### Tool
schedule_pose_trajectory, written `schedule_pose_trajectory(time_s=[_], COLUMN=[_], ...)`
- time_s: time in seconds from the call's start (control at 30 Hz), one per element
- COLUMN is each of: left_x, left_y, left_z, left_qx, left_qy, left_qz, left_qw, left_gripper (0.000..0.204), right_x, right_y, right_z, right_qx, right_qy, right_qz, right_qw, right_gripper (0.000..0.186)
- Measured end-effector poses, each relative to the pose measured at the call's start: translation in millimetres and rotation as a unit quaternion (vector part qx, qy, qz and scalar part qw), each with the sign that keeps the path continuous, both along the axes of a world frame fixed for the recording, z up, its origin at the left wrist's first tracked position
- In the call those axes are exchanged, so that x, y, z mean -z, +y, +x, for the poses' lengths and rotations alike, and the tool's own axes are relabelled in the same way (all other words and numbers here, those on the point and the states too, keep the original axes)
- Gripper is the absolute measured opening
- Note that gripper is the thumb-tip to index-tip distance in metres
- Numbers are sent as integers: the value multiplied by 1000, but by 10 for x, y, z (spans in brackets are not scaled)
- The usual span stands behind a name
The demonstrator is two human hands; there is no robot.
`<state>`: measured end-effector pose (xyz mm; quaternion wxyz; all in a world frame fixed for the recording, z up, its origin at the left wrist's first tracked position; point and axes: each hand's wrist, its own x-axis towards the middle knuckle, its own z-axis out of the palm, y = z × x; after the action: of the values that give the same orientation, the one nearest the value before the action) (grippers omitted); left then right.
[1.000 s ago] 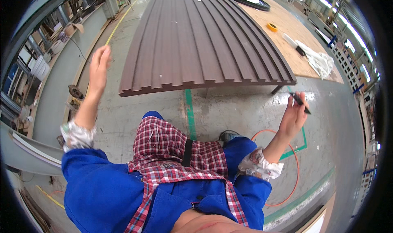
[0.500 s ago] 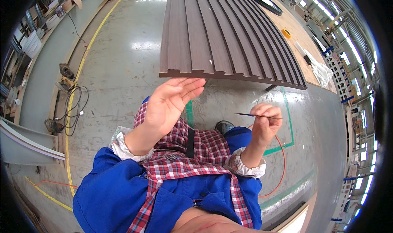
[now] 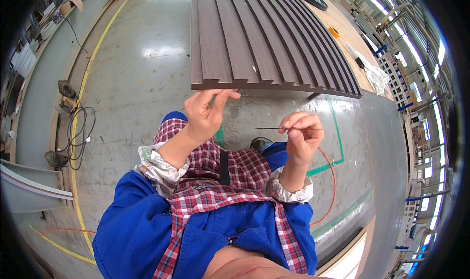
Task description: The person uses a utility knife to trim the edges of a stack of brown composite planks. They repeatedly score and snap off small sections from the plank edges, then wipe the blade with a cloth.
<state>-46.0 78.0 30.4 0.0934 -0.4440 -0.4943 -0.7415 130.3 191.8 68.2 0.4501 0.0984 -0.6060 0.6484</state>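
A dark brown grooved panel extends away from me, its cut end facing my body. Just below the left part of that end is my left hand, fingers stretched along the underside and thumb apart. Its fingertips are partly hidden, so whether they touch the panel is unclear. Lower and to the right, my right hand pinches a thin dark pointed stick, perhaps a fine brush, between thumb and fingers. The stick points left, apart from the panel.
Right of the panel, a wooden tabletop carries a yellow tape roll and a white cloth. An orange hose curves over the floor at right. Black cable lies by the yellow line at left.
My left hand has turned, its thumb now raised near the panel edge. My right hand has shifted left and slightly up with the stick. The view has shifted a little.
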Motion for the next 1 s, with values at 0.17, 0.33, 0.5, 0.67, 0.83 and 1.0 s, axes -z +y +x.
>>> schedule_pose_trajectory(time_s=[0.17, 0.33, 0.5, 0.67, 0.83, 1.0], left_x=[37, 402, -101, -527, -439, -434], left_y=[61, 288, -119, -496, -465, -436], left_z=[-11, -153, 105, 333, 396, 365], left_qx=[16, 37, 363, 438, 417, 419], left_qy=[28, -59, -399, -422, -426, -416], left_qz=[-9, -79, 21, 92, 95, 91], left_qw=[999, 994, 842, 789, 797, 802], left_gripper=[12, 14, 22, 39, 41, 39], right_x=[46, 52, 162, 235, 244, 198], right_y=[-6, -3, 16, 7, -18, -22], right_z=[-7, -6, 61, 69, 58, 52], right_qx=[-6, -6, 9, 13, 4, 12], right_qy=[4, 18, 14, 17, 18, 28], right_qz=[-8, -8, -31, -47, -51, -32], right_qw=[1000, 1000, 999, 999, 999, 999], right_gripper=[15, 15, 15, 15, 15, 15])
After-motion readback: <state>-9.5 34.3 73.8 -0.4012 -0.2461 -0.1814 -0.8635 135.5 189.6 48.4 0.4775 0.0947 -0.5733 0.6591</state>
